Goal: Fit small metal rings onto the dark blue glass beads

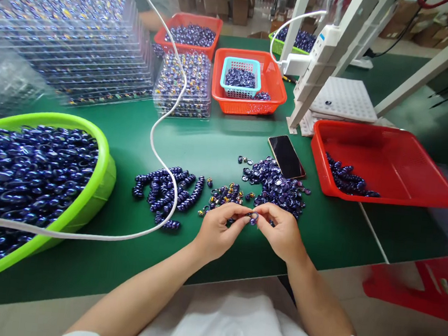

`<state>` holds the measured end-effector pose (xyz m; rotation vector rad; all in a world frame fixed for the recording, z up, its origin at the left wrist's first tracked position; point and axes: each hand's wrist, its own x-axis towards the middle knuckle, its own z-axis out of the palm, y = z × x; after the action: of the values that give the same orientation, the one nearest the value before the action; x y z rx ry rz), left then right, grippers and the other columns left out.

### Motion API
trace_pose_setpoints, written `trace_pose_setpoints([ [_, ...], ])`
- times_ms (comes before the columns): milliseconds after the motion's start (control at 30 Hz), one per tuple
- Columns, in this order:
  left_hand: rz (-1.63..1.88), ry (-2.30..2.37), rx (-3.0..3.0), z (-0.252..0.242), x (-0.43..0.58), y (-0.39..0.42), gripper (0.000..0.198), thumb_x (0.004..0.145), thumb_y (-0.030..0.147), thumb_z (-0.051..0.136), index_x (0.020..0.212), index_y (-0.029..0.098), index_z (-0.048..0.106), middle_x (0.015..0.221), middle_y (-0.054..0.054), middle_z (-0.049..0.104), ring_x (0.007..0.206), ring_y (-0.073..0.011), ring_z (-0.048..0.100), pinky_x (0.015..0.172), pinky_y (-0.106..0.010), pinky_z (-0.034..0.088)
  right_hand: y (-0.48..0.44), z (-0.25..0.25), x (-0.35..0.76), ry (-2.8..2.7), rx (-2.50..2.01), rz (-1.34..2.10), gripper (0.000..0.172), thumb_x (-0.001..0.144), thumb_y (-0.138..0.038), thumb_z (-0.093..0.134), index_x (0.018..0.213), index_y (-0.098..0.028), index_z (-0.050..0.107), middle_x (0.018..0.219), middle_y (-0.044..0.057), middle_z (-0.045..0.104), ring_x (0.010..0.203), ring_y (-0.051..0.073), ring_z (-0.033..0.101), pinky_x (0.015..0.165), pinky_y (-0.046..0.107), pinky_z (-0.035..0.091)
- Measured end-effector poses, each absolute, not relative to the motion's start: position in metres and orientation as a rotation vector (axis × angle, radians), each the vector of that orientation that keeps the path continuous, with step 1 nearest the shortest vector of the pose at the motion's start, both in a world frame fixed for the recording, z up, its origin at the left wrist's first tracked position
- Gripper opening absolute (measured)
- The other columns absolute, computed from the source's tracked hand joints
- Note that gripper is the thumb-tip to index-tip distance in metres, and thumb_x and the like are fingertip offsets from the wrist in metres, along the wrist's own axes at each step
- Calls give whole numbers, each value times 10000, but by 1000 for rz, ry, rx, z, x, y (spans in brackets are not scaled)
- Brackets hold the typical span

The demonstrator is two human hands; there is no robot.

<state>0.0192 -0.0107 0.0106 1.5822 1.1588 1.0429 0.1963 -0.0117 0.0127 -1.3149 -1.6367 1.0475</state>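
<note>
My left hand [218, 228] and my right hand [279, 231] meet over the green table [218, 146] near its front edge. Together their fingertips pinch a small dark blue ring-shaped part [253, 218]. Just beyond the fingers lie a pile of flat blue parts [275, 186], a few small gold and blue pieces [225, 194], and rows of stacked blue rings [166, 189]. Both hands are closed in a pinch.
A green basin [85, 213] full of blue rings sits at left, a white cable [158, 146] crossing it. A phone [286, 156], a red tray [390, 165], an orange basket [249, 104] holding a small blue basket [241, 77], and clear tray stacks [80, 48] stand behind.
</note>
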Motion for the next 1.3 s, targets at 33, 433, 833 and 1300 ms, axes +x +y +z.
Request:
trace_pose_setpoints([
  [33, 1036, 1157, 1550, 9, 19, -11, 130, 859, 235, 654, 938, 185, 745, 856, -73, 736, 750, -180, 673, 691, -274, 539, -10, 14, 202, -1659, -1321, 1038, 108, 900, -247, 599, 900, -200, 696, 779, 9, 674, 689, 144, 610, 632, 253, 492],
  [433, 1044, 1178, 1153, 10, 16, -2, 201, 807, 290, 701, 952, 156, 738, 833, -60, 741, 668, -147, 651, 611, -236, 527, -18, 12, 223, -2359, -1445, 397, 135, 896, -161, 621, 1004, -217, 678, 939, 65, 662, 895, 233, 571, 810, 394, 488],
  [833, 1021, 1160, 1090, 12, 16, -1, 196, 788, 284, 710, 926, 148, 736, 787, -51, 720, 639, -136, 620, 591, -233, 507, -15, 4, 220, -2255, -1486, 463, 94, 891, -113, 581, 901, -199, 618, 858, 51, 650, 833, 219, 573, 762, 362, 489],
  [1300, 1021, 1146, 1089, 12, 14, -1, 186, 791, 279, 705, 925, 155, 741, 781, -47, 720, 641, -135, 623, 588, -232, 509, -16, 5, 218, -2293, -1505, 204, 243, 914, -136, 533, 1132, -195, 623, 1023, 93, 676, 938, 259, 599, 815, 407, 481],
])
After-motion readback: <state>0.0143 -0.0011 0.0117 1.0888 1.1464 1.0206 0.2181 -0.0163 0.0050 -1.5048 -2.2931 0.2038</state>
